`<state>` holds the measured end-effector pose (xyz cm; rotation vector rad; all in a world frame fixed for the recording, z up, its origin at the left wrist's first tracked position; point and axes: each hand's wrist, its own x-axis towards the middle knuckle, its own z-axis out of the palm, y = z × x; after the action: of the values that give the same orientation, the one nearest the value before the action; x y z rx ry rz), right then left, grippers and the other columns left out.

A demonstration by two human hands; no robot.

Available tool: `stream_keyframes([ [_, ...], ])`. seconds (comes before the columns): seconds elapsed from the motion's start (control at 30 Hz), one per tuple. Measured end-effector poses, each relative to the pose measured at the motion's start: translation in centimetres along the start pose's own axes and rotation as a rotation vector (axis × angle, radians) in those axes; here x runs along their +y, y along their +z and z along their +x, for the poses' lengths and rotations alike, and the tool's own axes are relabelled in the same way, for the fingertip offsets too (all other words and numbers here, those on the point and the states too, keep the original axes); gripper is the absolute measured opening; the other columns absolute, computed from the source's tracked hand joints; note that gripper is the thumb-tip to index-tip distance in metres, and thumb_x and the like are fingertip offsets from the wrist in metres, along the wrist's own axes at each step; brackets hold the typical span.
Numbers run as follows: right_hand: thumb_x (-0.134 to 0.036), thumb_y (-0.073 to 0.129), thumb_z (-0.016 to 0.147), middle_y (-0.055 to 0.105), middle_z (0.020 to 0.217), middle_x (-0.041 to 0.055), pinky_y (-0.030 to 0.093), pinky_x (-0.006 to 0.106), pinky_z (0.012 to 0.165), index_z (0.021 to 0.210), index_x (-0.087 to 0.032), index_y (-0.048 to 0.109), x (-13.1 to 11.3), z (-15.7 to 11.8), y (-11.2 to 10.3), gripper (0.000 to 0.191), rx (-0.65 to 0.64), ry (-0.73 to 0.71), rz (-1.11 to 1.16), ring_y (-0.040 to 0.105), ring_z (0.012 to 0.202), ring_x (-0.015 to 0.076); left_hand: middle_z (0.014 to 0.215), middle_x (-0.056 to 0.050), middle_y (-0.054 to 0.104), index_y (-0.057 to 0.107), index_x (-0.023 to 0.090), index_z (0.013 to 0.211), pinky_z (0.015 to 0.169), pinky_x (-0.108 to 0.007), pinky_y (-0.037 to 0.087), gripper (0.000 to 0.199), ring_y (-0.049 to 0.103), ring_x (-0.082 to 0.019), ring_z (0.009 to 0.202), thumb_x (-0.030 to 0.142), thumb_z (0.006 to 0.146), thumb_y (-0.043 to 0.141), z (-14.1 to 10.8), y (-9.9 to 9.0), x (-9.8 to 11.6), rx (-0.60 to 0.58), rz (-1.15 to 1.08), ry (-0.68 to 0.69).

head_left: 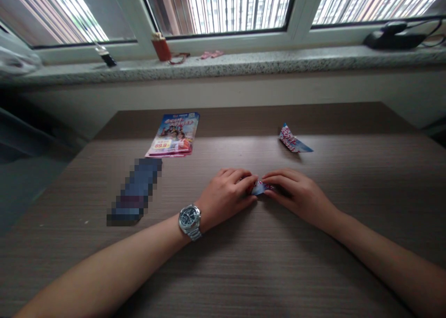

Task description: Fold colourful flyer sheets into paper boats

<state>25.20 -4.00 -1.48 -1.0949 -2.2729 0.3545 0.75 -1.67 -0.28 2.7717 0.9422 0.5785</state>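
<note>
A small folded piece of printed paper [259, 188], blue and white with red-pink marks, lies between my hands low over the brown table [223, 271]. My left hand [228, 192], with a silver watch [190, 219] on its wrist, grips the paper's left side between thumb and fingers. From the right, my right hand [296, 192] holds the other side, fingers on the far edge and thumb on the near one. Both hands cover much of the paper, so its full shape is hidden. Beyond my right hand sits a folded paper shape [291, 142] with similar colours.
A stack of colourful flyers [176, 134] lies at the back left, with a pixelated dark flat object [137, 188] nearer to me. Behind the table, the stone windowsill [244, 64] carries a red container [161, 47], pink items [212, 55] and a black device [395, 36].
</note>
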Motion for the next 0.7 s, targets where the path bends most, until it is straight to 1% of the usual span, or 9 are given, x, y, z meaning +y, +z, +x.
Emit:
stream_keyframes([
  [0.17,-0.031,0.064,0.095,0.072,0.112,0.0087,0.056,0.038,0.090,0.116,-0.025,0.066,-0.56,-0.10,-0.43,0.023,0.029,-0.005,0.083,0.068,0.103,0.0231,0.123,-0.010,0.065,0.058,0.019,0.128,0.094,-0.036,0.056,0.035,0.065,-0.022,0.109,0.029,0.094,0.061,-0.31,0.10,0.03,0.058,-0.115,0.006],
  [0.3,-0.026,0.062,0.096,0.070,0.117,0.0087,0.056,0.035,0.090,0.124,-0.026,0.062,-0.71,-0.20,-0.74,0.028,0.030,-0.001,0.170,0.067,0.106,0.0210,0.129,-0.009,0.061,0.054,0.020,0.133,0.097,-0.032,0.057,0.039,0.064,-0.019,0.113,0.027,0.095,0.060,-0.40,-0.16,0.06,0.126,-0.216,0.029],
  [0.43,-0.027,0.059,0.097,0.070,0.116,0.0082,0.057,0.035,0.088,0.118,-0.027,0.062,-0.65,-0.09,-0.97,0.022,0.031,-0.007,0.209,0.069,0.103,0.0209,0.130,-0.008,0.060,0.053,0.021,0.132,0.102,-0.030,0.055,0.039,0.064,-0.017,0.117,0.024,0.094,0.061,-0.41,-0.33,0.20,0.181,-0.278,0.052],
  [0.57,-0.028,0.060,0.095,0.070,0.112,0.0083,0.057,0.032,0.083,0.111,-0.025,0.062,-0.64,0.02,-1.01,0.016,0.012,-0.011,0.243,0.070,0.099,0.0205,0.132,-0.009,0.060,0.053,0.023,0.132,0.102,-0.032,0.056,0.040,0.064,-0.018,0.118,0.023,0.093,0.062,-0.52,-0.29,0.24,0.175,-0.325,0.069],
  [0.7,-0.026,0.060,0.095,0.071,0.115,0.0087,0.056,0.033,0.088,0.117,-0.026,0.061,-0.82,-0.08,-0.94,0.022,-0.041,-0.013,0.290,0.069,0.104,0.0207,0.137,-0.009,0.057,0.051,0.023,0.134,0.103,-0.033,0.056,0.042,0.062,-0.018,0.121,0.021,0.093,0.061,-0.63,-0.18,0.17,0.161,-0.360,0.101],
])
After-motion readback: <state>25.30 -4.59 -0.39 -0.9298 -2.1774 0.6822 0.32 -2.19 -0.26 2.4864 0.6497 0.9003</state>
